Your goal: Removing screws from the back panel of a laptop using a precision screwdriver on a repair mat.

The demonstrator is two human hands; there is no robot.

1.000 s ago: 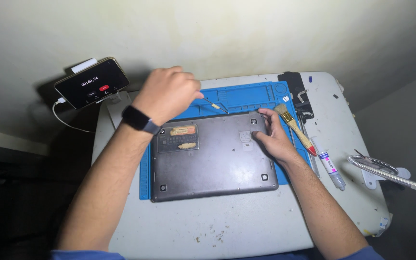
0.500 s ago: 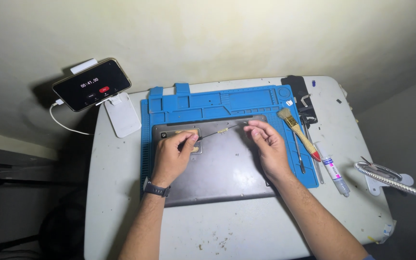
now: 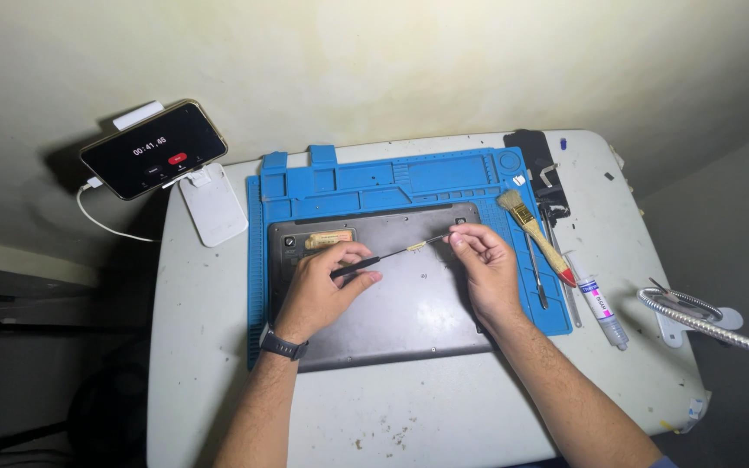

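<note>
While both hands pinch a thin screwdriver, a tan rectangular label sits near the laptop's upper-left corner.

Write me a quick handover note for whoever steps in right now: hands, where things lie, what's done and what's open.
Left hand grips the handle of a thin black screwdriver, its shaft pointing right across the laptop.
Right hand pinches at the screwdriver's tip, near the laptop's upper right corner.
The laptop lies bottom up on the blue mat; its base cover is still on.
To the right lie a brush, a second slim tool and a tube.
A phone on a stand shows a timer.
Whether any screw is out yet cannot be told.
</note>
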